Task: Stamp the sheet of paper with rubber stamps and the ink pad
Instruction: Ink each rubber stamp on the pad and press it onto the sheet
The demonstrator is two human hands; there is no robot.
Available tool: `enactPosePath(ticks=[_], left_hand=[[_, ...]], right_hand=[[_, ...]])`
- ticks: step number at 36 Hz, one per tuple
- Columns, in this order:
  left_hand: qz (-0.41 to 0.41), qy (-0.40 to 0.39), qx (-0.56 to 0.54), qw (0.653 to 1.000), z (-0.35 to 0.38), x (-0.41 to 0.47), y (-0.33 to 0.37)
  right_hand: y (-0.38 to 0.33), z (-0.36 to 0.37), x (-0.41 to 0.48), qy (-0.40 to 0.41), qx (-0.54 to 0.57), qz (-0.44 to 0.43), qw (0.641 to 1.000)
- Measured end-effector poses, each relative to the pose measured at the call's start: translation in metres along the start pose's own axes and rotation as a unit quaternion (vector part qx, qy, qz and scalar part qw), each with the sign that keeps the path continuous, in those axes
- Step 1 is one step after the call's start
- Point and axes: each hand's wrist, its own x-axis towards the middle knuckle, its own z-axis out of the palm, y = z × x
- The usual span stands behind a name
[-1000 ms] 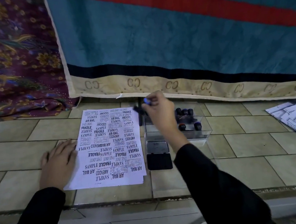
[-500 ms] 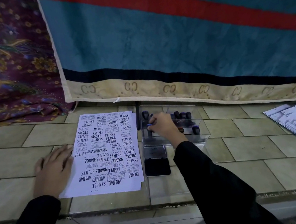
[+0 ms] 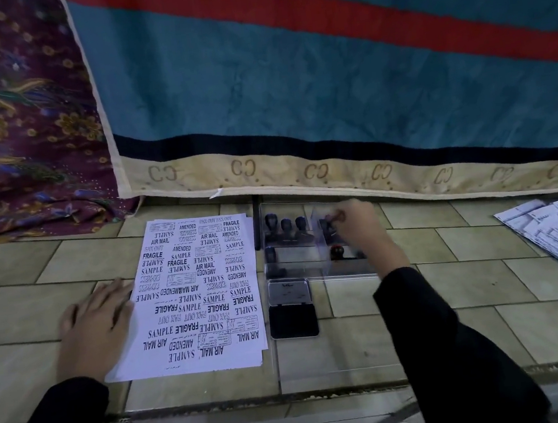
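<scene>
Left hand (image 3: 93,329) lies flat, fingers straight, on the left edge of the sheet of paper (image 3: 200,292). Right hand (image 3: 362,233), inside the clear box (image 3: 297,272), pinches the knob of a rubber stamp (image 3: 327,228); the open ink pad (image 3: 293,320) lies between the two hands, just right of the sheet

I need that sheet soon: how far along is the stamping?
Done: prints nearly cover the sheet. In hand: left hand presses its edge flat; right hand is at a stamp in the clear box, grip blurred. Left: probably inking on the open ink pad, filling the bare bottom strip.
</scene>
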Motion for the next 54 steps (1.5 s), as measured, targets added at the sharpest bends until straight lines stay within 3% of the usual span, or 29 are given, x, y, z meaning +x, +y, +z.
enactPosePath(ticks=[4, 7, 16, 26, 35, 40, 45, 54], left_hand=[[0.001, 0.002, -0.006, 1.000, -0.001, -0.001, 0.002], [0.000, 0.002, -0.010, 1.000, -0.002, -0.002, 0.004], [-0.001, -0.004, -0.006, 1.000, -0.001, -0.001, 0.002], [0.011, 0.000, 0.002, 1.000, 0.001, 0.000, -0.003], [0.000, 0.004, -0.005, 1.000, 0.000, -0.002, 0.002], [-0.003, 0.003, -0.007, 1.000, 0.000, -0.001, 0.003], [-0.005, 0.004, -0.005, 1.000, 0.002, 0.000, 0.000], [0.000, 0.002, 0.000, 1.000, 0.004, -0.001, -0.002]], right_hand=[[0.028, -0.019, -0.003, -0.079, -0.139, 0.054, 0.986], [0.042, -0.010, -0.006, -0.109, -0.223, 0.026, 0.968], [0.043, 0.013, 0.001, -0.114, -0.244, 0.022, 0.963], [0.038, -0.019, -0.007, -0.116, -0.150, 0.018, 0.982], [0.028, -0.025, -0.035, 0.043, 0.052, -0.014, 0.998], [-0.002, -0.014, -0.070, 0.023, 0.150, -0.059, 0.987], [-0.019, 0.009, -0.105, -0.033, 0.134, -0.112, 0.984], [-0.026, 0.031, -0.131, -0.025, 0.113, -0.197, 0.974]])
